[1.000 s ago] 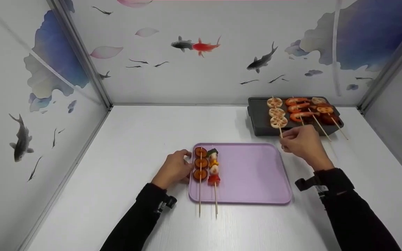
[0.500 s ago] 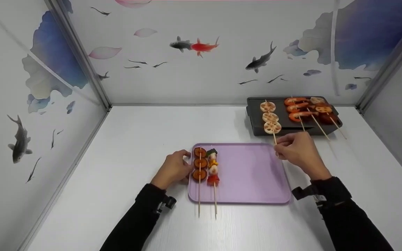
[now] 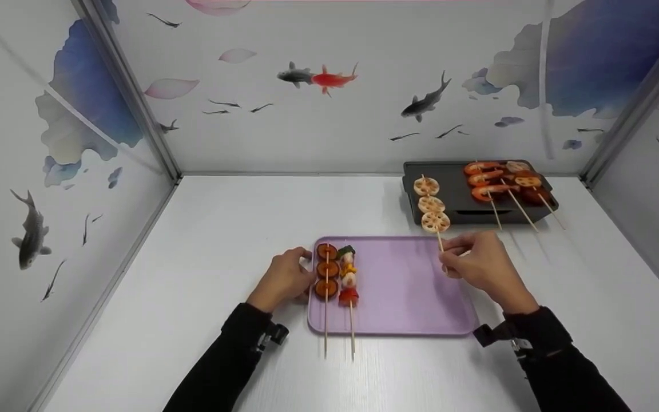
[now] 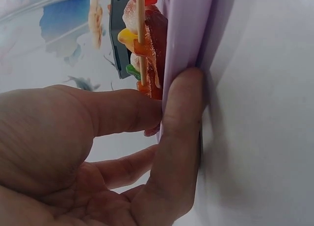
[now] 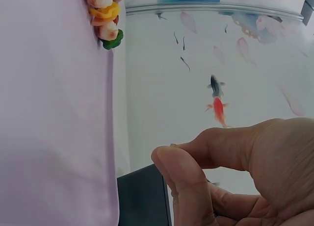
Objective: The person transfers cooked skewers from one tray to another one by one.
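My right hand pinches the bare stick of a lotus root skewer between thumb and fingers. Three pale, holed slices sit on that skewer, its tip overlapping the dark grill in the head view. Both wrist views show the purple tray from the side. At its left edge, my left hand grips the rim, the thumb above and a finger against the outer side. On the tray lie a skewer of brown round slices and a mixed vegetable skewer, sticks jutting over the front rim.
The dark grey grill stands at the back right of the white table. It carries a shrimp skewer and other skewers, whose sticks poke out over its front. Printed wall panels enclose the table at the back and sides.
My right hand has drawn the lotus root skewer leftward and toward me, from over the grill to the tray's back right corner. The left hand keeps its place on the tray.
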`<act>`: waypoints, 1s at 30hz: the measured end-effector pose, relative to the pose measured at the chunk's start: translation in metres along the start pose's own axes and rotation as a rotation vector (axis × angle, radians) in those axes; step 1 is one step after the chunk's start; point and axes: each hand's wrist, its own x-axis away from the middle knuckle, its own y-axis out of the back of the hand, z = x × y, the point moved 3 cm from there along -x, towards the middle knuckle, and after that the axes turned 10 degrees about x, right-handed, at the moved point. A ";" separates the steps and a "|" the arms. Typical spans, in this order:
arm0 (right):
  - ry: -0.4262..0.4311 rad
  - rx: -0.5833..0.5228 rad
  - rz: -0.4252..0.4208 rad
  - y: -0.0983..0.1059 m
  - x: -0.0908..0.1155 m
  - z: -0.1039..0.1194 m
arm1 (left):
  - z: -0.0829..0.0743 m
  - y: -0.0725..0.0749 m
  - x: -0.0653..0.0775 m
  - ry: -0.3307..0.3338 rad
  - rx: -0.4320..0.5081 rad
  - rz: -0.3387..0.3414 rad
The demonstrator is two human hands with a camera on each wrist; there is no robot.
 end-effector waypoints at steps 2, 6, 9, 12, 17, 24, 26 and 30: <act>0.008 -0.023 0.007 -0.002 0.002 0.001 | 0.000 0.000 0.000 0.002 -0.007 -0.004; 0.020 -0.039 0.018 -0.006 0.006 0.003 | 0.001 0.000 0.000 0.020 -0.007 -0.007; 0.029 -0.036 0.023 -0.008 0.010 0.004 | 0.001 0.000 -0.001 0.034 0.001 -0.007; 0.029 -0.048 0.035 -0.011 0.014 0.005 | 0.001 -0.001 -0.001 0.036 0.001 -0.007; 0.047 -0.068 0.046 -0.016 0.019 0.007 | -0.001 -0.001 -0.001 0.038 0.007 -0.009; 0.040 -0.057 0.063 -0.022 0.026 0.010 | 0.000 -0.001 -0.001 0.020 -0.005 -0.004; 0.037 -0.054 0.065 -0.023 0.029 0.014 | 0.000 -0.001 -0.001 0.015 -0.001 0.000; 0.051 -0.060 0.079 -0.018 0.044 0.037 | 0.000 0.000 -0.001 -0.016 -0.019 -0.005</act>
